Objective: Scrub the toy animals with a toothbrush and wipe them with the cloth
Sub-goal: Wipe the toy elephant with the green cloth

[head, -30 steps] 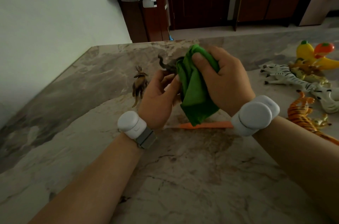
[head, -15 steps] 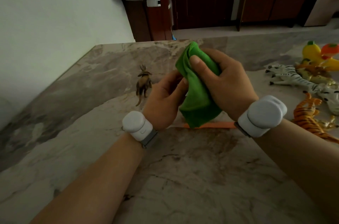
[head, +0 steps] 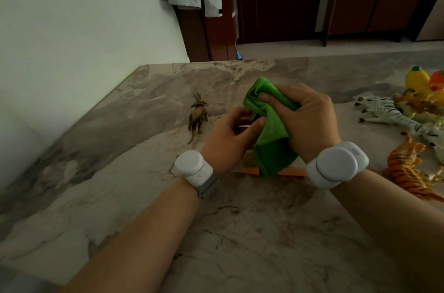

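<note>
My right hand [head: 305,119] grips a bunched green cloth [head: 271,139] and presses it over a toy held in my left hand [head: 228,139]. That toy is almost fully hidden by the cloth and fingers; only a thin white tip [head: 245,126] shows, and one second ago it looked like a dark elephant. An orange toothbrush [head: 292,172] lies on the marble table [head: 240,232] under the cloth and my right wrist. A brown horned toy animal [head: 198,116] stands just left of my left hand.
At the right lie a zebra toy [head: 386,112], a tiger toy [head: 406,170], and yellow and orange toys [head: 422,81] at the far right edge. A white wall runs along the table's left side. Dark wooden doors stand behind.
The elephant's trunk and head, visible above the cloth one second ago, are now covered. Both hands shifted slightly as the cloth slid over the toy.
</note>
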The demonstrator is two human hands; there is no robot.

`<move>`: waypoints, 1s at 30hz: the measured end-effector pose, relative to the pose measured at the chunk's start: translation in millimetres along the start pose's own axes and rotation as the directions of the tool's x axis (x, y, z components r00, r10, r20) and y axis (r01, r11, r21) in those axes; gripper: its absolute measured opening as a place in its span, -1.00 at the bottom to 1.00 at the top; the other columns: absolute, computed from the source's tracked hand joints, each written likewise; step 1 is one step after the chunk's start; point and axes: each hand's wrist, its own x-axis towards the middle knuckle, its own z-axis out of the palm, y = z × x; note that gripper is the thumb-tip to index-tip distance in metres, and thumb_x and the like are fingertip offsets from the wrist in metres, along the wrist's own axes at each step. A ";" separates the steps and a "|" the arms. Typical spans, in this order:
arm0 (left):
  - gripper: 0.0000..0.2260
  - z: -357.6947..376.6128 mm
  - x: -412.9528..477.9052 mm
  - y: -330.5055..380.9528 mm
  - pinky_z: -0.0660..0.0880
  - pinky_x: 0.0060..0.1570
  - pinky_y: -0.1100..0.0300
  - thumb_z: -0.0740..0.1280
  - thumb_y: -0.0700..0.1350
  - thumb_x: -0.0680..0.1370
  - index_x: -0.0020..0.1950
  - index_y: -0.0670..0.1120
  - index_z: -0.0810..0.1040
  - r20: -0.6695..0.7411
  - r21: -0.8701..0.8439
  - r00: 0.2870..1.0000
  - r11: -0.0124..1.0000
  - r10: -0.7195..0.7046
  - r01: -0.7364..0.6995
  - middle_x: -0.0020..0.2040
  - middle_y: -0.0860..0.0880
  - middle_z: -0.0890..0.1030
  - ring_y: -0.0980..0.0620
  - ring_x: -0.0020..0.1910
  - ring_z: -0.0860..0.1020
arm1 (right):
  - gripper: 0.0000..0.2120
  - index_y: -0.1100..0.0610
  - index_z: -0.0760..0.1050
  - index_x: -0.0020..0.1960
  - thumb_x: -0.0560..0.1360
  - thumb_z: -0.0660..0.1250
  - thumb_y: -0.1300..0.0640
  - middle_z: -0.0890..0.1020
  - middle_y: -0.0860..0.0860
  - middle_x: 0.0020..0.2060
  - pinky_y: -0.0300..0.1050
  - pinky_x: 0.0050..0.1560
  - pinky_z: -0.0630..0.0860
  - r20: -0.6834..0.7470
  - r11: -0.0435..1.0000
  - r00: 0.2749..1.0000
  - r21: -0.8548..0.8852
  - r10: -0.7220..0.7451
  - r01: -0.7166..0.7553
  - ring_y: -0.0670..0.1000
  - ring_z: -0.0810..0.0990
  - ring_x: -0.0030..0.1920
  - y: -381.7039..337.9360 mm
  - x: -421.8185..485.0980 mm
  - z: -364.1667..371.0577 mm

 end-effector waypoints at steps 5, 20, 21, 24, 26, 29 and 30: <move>-0.62 -9.3 8.5 -2.3 0.62 -0.05 0.07 0.38 0.04 0.54 0.25 -0.17 0.52 -0.165 0.018 0.984 0.998 -0.062 0.066 0.03 -0.12 0.68 -0.04 -0.03 0.68 | -0.87 -0.15 0.64 0.06 0.53 0.44 0.02 0.69 -0.20 -0.13 -0.40 -0.16 0.54 -0.038 0.997 0.998 0.056 0.054 -0.052 -0.21 0.65 -0.14 -8.5 7.9 -8.8; -0.72 -45.0 76.4 23.4 0.47 -0.08 0.03 0.13 -0.09 0.68 0.08 -0.19 0.61 -0.106 0.784 0.962 0.575 -0.251 0.236 -0.02 -0.19 0.64 -0.15 -0.06 0.58 | -0.88 -0.15 0.59 -0.17 0.54 0.41 -0.07 0.66 -0.08 -0.26 -0.17 -0.28 0.53 -0.085 0.951 0.949 -0.028 0.305 -0.308 -0.06 0.58 -0.28 8.0 21.9 -27.9; -0.70 -46.0 78.6 21.3 0.47 -0.07 -0.01 0.12 -0.09 0.68 0.05 -0.22 0.59 -0.104 0.806 0.957 0.541 -0.270 0.240 -0.03 -0.21 0.63 -0.19 -0.07 0.57 | -0.91 -0.13 0.60 -0.13 0.55 0.40 -0.06 0.64 -0.10 -0.27 -0.20 -0.30 0.52 -0.085 0.949 0.946 -0.028 0.311 -0.315 -0.09 0.57 -0.29 8.7 23.2 -29.8; -0.75 -47.2 82.6 19.2 0.29 -0.21 0.10 0.08 -0.13 0.69 -0.09 -0.13 0.48 -0.123 0.852 0.945 0.455 -0.305 0.257 -0.14 -0.20 0.50 -0.07 -0.20 0.44 | -0.92 -0.09 0.58 -0.08 0.57 0.38 -0.05 0.61 -0.12 -0.26 -0.20 -0.27 0.52 -0.091 0.942 0.939 -0.036 0.331 -0.335 -0.13 0.54 -0.28 11.0 26.3 -35.3; -0.78 -48.1 84.8 18.0 0.27 -0.19 0.14 0.08 -0.12 0.69 -0.09 -0.08 0.45 -0.136 0.856 0.943 0.444 -0.304 0.267 -0.15 -0.16 0.48 -0.02 -0.20 0.42 | -0.90 -0.06 0.62 -0.03 0.57 0.37 -0.05 0.64 -0.09 -0.23 -0.15 -0.24 0.55 -0.106 0.938 0.935 -0.044 0.339 -0.345 -0.08 0.59 -0.23 10.3 28.4 -37.9; -0.79 -48.9 86.3 15.6 0.30 -0.14 0.12 0.10 -0.10 0.68 -0.09 -0.06 0.45 -0.144 0.845 0.942 0.457 -0.303 0.277 -0.15 -0.14 0.49 -0.02 -0.19 0.44 | -0.79 0.08 0.65 -0.02 0.57 0.36 -0.05 0.67 0.08 -0.17 0.01 -0.17 0.59 -0.141 0.940 0.938 -0.078 0.318 -0.331 0.11 0.63 -0.13 8.6 31.0 -40.7; -0.80 -48.3 85.9 16.0 0.30 -0.14 0.12 0.10 -0.11 0.68 -0.09 -0.06 0.45 -0.148 0.842 0.942 0.461 -0.301 0.280 -0.15 -0.14 0.48 -0.02 -0.18 0.44 | -0.78 0.10 0.65 -0.01 0.57 0.36 -0.05 0.67 0.09 -0.17 -0.01 -0.19 0.58 -0.147 0.943 0.940 -0.088 0.308 -0.322 0.13 0.63 -0.12 7.9 32.1 -41.8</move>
